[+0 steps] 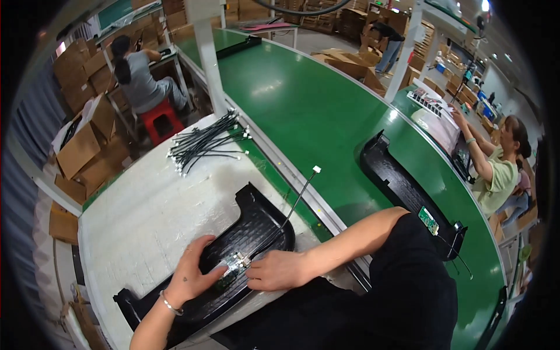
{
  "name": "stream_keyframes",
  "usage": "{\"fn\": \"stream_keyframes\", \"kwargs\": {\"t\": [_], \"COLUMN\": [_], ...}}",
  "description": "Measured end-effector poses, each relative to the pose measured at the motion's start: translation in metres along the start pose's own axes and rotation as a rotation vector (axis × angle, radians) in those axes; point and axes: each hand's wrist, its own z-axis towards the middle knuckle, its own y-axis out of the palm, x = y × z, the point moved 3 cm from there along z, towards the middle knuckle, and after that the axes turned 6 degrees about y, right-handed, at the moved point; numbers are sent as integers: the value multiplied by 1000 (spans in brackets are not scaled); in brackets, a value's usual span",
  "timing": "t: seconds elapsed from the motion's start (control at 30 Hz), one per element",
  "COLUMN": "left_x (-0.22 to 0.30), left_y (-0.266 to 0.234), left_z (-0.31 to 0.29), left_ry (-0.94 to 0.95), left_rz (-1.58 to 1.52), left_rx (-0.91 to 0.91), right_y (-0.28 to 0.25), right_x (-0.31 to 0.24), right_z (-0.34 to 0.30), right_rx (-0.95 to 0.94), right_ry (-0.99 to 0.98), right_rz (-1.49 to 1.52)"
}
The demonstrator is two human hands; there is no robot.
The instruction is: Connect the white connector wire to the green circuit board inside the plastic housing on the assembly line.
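A black plastic housing lies in front of me on the white work surface, its hollow side up. Inside it sits a small circuit board, partly hidden by my fingers. My left hand rests over the housing, fingers apart, with the thumb at the board's edge. Fingers of my right hand are closed at the board's white connectors, pinching the end of a black cable. That cable runs up out of the housing to a white plug at its free end. The exact grip is partly hidden.
A bundle of black cables lies at the far side of the white work surface. On the green conveyor belt to the right lies another black housing with a green board. A co-worker stands across the belt.
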Motion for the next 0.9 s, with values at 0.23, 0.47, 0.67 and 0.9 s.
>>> {"fn": "stream_keyframes", "kwargs": {"t": [0.23,0.47,0.67,0.9], "left_x": [115,66,27,-3], "left_y": [-65,-55,-5,65], "left_z": [32,27,55,85], "left_ry": [432,349,303,228], "left_rz": [311,267,229,559], "left_rx": [20,99,-80,-37], "right_y": [-60,-137,-165,-159], "right_x": [37,107,205,337], "right_z": [-61,-142,-183,-131], "right_rx": [315,574,494,503], "right_ry": [171,664,1060,1187], "right_rz": [-196,-597,-769,-760]}}
